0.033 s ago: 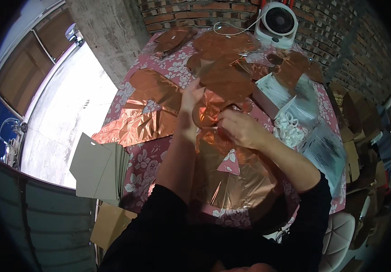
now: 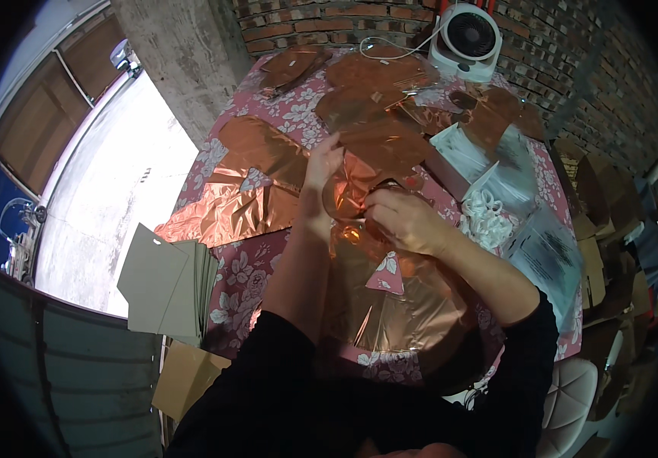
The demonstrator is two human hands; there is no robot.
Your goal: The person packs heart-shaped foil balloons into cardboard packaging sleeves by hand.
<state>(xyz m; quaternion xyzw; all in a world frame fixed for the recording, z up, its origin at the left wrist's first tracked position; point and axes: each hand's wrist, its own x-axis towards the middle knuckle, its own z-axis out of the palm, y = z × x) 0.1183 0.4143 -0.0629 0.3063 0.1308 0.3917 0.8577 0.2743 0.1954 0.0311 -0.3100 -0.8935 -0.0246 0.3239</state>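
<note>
A flat copper-coloured foil balloon [image 2: 413,313] lies in front of me on the flowered tablecloth. The cloth shows through a triangular opening in it. My left hand [image 2: 326,162] holds the far left edge of the foil, its fingers bent. To the right, my right hand [image 2: 407,219] pinches the crinkled upper part of the same foil, fingertips together. What lies between those fingertips is partly hidden. Past my hands, more copper foil [image 2: 378,141] overlaps this piece. Left of my left forearm rests another copper foil balloon [image 2: 256,210], also with a triangular opening.
A bundle of white ribbon [image 2: 487,215] and clear plastic packets [image 2: 546,248] lie at the right. Behind them stands an opened box of clear bags [image 2: 489,156]. Grey card sheets [image 2: 165,286] sit at the left edge. A white fan [image 2: 466,42] stands at the back.
The overlapping foil beyond my left hand has flattened, and a pale fold there is gone. My left fingers have shifted slightly. My right hand stays nearly in place.
</note>
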